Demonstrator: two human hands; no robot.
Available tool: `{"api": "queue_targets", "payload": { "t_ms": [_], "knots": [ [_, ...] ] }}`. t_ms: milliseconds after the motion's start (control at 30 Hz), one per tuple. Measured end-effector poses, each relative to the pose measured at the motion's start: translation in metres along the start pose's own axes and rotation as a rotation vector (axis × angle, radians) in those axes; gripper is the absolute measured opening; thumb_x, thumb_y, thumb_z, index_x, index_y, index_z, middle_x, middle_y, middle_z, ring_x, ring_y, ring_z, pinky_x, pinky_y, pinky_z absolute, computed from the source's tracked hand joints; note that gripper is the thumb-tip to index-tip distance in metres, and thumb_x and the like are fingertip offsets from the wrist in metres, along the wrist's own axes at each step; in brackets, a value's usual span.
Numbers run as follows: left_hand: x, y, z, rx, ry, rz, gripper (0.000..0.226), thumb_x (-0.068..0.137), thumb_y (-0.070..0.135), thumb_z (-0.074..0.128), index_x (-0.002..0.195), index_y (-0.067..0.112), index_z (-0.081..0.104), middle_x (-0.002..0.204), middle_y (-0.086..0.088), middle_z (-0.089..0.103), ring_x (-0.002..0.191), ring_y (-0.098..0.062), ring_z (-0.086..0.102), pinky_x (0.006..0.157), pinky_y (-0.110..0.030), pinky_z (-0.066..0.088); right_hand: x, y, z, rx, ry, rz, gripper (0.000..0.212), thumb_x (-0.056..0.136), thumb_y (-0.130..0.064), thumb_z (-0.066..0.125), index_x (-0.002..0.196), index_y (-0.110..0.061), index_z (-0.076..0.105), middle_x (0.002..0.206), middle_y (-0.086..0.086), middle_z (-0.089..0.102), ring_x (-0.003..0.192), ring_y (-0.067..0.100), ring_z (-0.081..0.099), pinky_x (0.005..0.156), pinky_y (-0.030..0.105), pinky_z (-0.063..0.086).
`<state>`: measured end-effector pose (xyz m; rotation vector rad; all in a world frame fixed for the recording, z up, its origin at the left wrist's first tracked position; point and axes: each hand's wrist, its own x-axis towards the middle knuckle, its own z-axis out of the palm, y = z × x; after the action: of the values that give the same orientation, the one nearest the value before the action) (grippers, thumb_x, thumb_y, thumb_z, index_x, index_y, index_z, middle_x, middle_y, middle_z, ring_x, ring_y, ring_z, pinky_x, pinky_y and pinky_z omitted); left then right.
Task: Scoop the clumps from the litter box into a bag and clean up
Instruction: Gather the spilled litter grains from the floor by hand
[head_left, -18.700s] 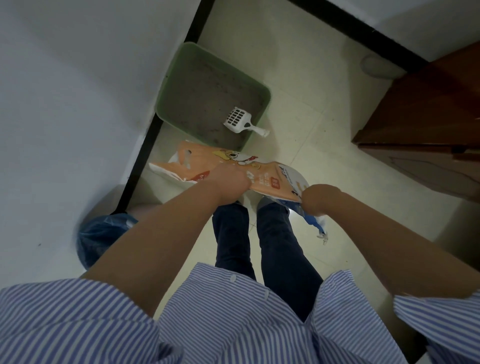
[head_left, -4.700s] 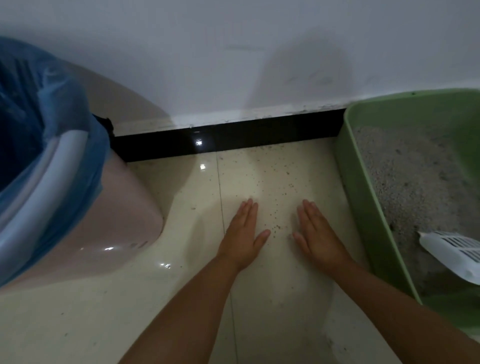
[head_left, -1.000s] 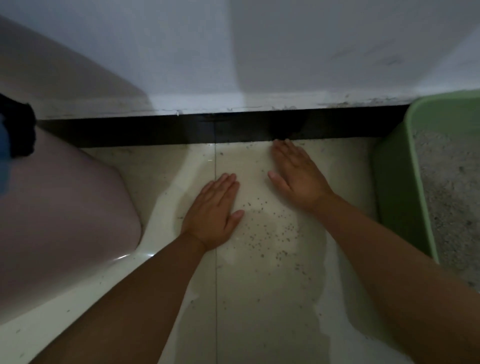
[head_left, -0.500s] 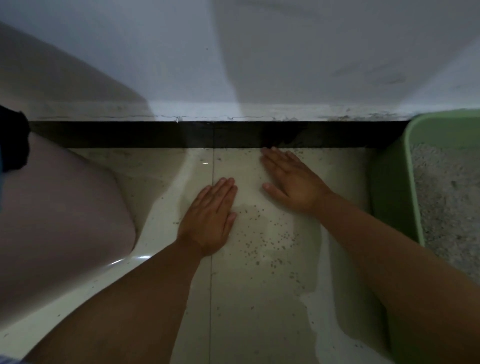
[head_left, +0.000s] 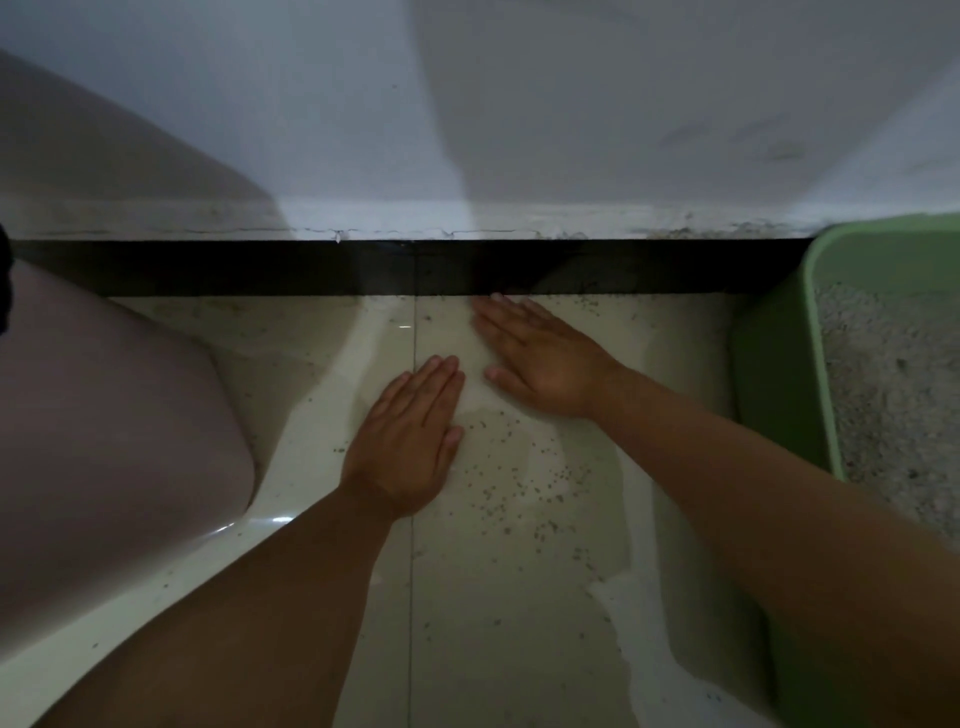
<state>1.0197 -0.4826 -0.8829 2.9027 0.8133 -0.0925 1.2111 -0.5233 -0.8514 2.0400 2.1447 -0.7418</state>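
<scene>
This looks like the clean-up step: the left hand (head_left: 408, 441) and right hand (head_left: 540, 358) lie flat, fingers straight, on the floor (head_left: 467, 649) among scattered litter grains (head_left: 519, 483) (the litter box (head_left: 779, 374) stands just right). Next, sweep the grains together.

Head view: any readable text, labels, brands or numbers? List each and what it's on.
None readable in this frame.
Green litter box: plain wall, no label showing.
Pale bin: no print visible on the side in view.
White wall and black baseboard: only scuffs.
Floor tile: only scattered litter grains.
</scene>
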Motion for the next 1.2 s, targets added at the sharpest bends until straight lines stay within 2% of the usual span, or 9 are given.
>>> {"api": "queue_targets", "payload": {
  "t_ms": [133,267,400,600,767,933,1033,1100,1200],
  "knots": [
    [0.0,0.0,0.002,0.02,0.015,0.01,0.056,0.096,0.033,0.022,0.125,-0.004,0.054,0.128,-0.018,0.058,0.117,-0.031,0.057,0.105,-0.03,0.02,-0.04,0.002,0.004,-0.002,-0.127,-0.063,0.083,0.084,-0.061,-0.011,0.147,-0.009,0.003,0.157,0.008,-0.006,0.141,0.01,-0.012,0.108,0.02,-0.012],
    [0.0,-0.001,-0.001,0.002,-0.038,-0.003,0.067,0.1,0.036,0.003,0.128,-0.005,0.049,0.131,-0.018,0.055,0.124,-0.026,0.046,0.11,-0.025,0.005,-0.067,0.003,-0.001,-0.086,0.037,-0.059,0.077,0.095,-0.048,0.0,0.133,0.002,0.044,0.14,0.02,0.045,0.128,0.03,0.047,0.104,0.035,0.023],
    [0.0,-0.001,0.0,0.007,-0.047,-0.002,0.069,0.1,0.036,0.001,0.128,-0.005,0.05,0.13,-0.018,0.055,0.12,-0.03,0.054,0.109,-0.025,0.004,-0.061,0.013,-0.003,0.102,0.018,0.358,0.066,0.099,-0.04,0.025,0.146,-0.004,-0.003,0.156,0.014,-0.011,0.145,0.022,-0.006,0.116,0.025,-0.004],
    [0.0,-0.001,0.0,0.005,-0.03,0.01,0.07,0.1,0.036,0.001,0.126,-0.004,0.053,0.129,-0.018,0.057,0.118,-0.031,0.056,0.109,-0.024,0.005,-0.055,0.004,0.014,0.164,0.025,0.358,0.074,0.09,-0.051,0.017,0.147,-0.006,-0.001,0.156,0.009,-0.012,0.145,0.019,-0.009,0.112,0.021,-0.008],
    [0.001,-0.002,0.002,-0.009,-0.04,0.012,0.071,0.1,0.037,0.001,0.127,-0.005,0.052,0.13,-0.018,0.056,0.119,-0.032,0.055,0.109,-0.025,0.005,-0.06,0.002,0.002,0.102,0.086,0.231,0.072,0.088,-0.045,0.022,0.117,0.01,0.058,0.122,0.028,0.058,0.111,0.037,0.06,0.095,0.041,0.046],
    [0.0,-0.002,0.0,-0.005,-0.049,0.005,0.07,0.1,0.037,0.001,0.128,-0.004,0.05,0.131,-0.018,0.055,0.119,-0.031,0.055,0.109,-0.025,0.005,-0.047,0.017,0.005,0.063,0.159,0.28,0.073,0.089,-0.047,0.011,0.146,-0.002,0.009,0.156,0.013,0.005,0.146,0.022,0.004,0.116,0.023,-0.001],
    [0.0,-0.002,0.001,-0.009,-0.047,0.003,0.066,0.1,0.036,0.001,0.129,-0.005,0.044,0.13,-0.017,0.056,0.122,-0.026,0.05,0.109,-0.025,0.005,-0.043,0.015,0.011,0.034,0.224,0.288,0.075,0.083,-0.044,0.011,0.145,-0.002,0.016,0.156,0.013,0.012,0.145,0.021,0.011,0.112,0.017,0.0],
    [-0.001,-0.002,0.001,-0.016,-0.035,0.008,0.063,0.1,0.036,0.001,0.129,-0.006,0.038,0.13,-0.017,0.056,0.124,-0.023,0.043,0.109,-0.025,0.005,-0.043,0.012,0.013,0.054,0.251,0.325,0.07,0.087,-0.041,0.02,0.131,0.008,0.044,0.14,0.025,0.042,0.13,0.032,0.043,0.109,0.027,0.022],
    [-0.001,-0.002,0.002,0.002,-0.036,0.014,0.068,0.1,0.036,0.001,0.128,-0.004,0.048,0.13,-0.017,0.056,0.121,-0.028,0.053,0.109,-0.025,0.005,-0.057,0.004,0.009,0.021,0.407,0.208,0.064,0.098,-0.031,0.023,0.077,0.004,0.072,0.08,0.02,0.072,0.067,0.03,0.07,0.062,0.032,0.058]
  ]
}}
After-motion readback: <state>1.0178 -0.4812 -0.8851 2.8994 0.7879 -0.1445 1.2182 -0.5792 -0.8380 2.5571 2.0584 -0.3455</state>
